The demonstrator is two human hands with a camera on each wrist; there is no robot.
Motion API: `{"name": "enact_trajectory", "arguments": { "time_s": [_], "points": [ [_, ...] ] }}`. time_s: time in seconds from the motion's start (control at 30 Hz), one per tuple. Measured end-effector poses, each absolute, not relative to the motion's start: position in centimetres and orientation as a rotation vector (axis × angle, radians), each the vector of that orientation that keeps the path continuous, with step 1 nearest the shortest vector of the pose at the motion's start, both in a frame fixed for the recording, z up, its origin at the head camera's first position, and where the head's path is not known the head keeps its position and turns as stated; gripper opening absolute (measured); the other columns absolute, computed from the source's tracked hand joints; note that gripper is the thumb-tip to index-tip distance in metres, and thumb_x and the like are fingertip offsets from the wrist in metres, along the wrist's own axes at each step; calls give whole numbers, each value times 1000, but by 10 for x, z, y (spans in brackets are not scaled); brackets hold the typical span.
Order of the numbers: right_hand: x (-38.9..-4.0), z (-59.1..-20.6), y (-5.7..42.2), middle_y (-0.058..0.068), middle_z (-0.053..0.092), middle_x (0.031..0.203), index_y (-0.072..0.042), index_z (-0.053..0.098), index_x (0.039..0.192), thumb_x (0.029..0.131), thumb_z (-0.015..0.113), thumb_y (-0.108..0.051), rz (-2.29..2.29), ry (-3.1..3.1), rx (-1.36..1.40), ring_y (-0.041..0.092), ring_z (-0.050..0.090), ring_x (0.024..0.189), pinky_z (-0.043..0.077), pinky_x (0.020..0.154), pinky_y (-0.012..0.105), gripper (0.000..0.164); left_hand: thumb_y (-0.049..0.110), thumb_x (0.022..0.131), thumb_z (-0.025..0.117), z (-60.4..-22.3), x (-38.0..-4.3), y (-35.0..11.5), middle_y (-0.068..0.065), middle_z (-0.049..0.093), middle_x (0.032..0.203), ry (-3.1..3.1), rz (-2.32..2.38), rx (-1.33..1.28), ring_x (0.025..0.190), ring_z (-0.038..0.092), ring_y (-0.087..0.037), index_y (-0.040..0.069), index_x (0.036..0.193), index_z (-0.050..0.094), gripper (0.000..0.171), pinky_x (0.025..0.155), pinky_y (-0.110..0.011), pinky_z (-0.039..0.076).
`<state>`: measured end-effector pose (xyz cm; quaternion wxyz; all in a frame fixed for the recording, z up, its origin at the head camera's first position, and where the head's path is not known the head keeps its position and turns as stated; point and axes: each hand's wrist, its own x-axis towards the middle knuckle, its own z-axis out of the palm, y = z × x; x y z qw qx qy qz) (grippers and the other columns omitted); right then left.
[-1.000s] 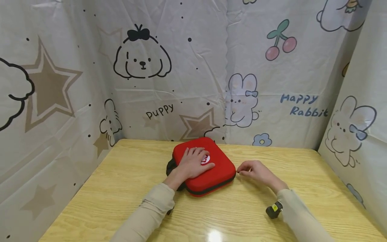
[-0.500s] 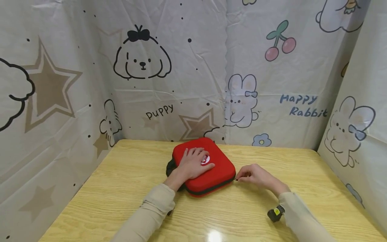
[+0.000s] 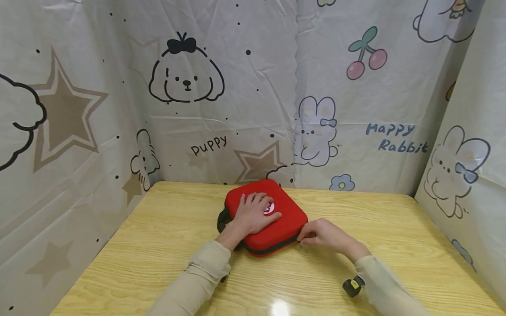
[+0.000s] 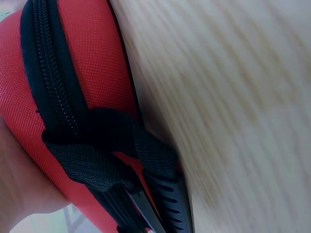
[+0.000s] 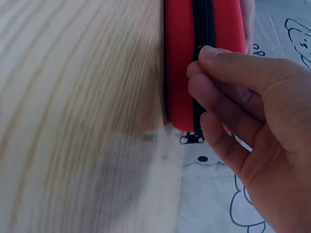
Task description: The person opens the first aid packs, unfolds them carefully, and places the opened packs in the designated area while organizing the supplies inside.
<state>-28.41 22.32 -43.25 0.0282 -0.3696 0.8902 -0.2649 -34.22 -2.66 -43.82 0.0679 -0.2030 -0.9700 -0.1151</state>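
Observation:
A red zip-up case (image 3: 290,210) with a black zipper band and a round white emblem lies flat on the table. My left hand (image 3: 253,215) rests on its lid with the fingers spread. At the case's near right corner, my right hand (image 3: 326,235) pinches a zipper pull between thumb and forefinger. The right wrist view has those fingertips against the black zipper (image 5: 204,22), hiding most of the pull. Another metal zipper slider (image 5: 192,140) shows at the case's end, below the right hand's fingers. In the left wrist view, a black carrying handle (image 4: 165,194) sticks out from the side.
The wooden table (image 3: 166,228) runs around the case on all sides. A cartoon-printed cloth (image 3: 253,109) hangs behind and along both sides. A small black device (image 3: 353,286) is strapped under the right wrist.
My right hand has moved round the case's right corner, leftward and nearer along the front zipper. My left hand and the case have stayed in place.

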Motion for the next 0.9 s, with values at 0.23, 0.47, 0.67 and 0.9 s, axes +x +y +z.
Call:
{"name": "enact_trajectory", "arguments": {
  "time_s": [0.23,0.47,0.67,0.9],
  "points": [
    [-281,-433,213,-13,68,85,-18,74,89,81,73,-13,-747,2771,-1194,0,57,76,49,71,22,10,69,84,42,-436,-336,-21,1,37,142,-2939,-347,-542,133,30,-27,29,129,48,60,109,-58,13],
    [-276,-433,202,-12,68,83,-16,75,88,80,74,-13,-749,2774,-1275,-2,57,74,49,69,20,9,69,84,41,-437,-334,-17,2,38,142,-2943,-313,-483,132,30,-26,29,131,47,61,109,-59,13],
    [-272,-431,193,-13,67,83,-16,74,89,80,74,-15,-732,2745,-1254,-3,56,72,49,69,19,9,68,85,42,-436,-333,-16,-1,39,142,-2938,-346,-477,132,31,-29,27,133,46,63,108,-61,13],
    [-273,-430,198,-17,64,84,-19,72,89,82,72,-19,-684,2804,-1232,-2,54,74,48,70,21,7,66,86,43,-433,-335,-29,0,40,140,-2896,-356,-639,130,32,-26,27,130,51,59,107,-56,19]
  ]
}}
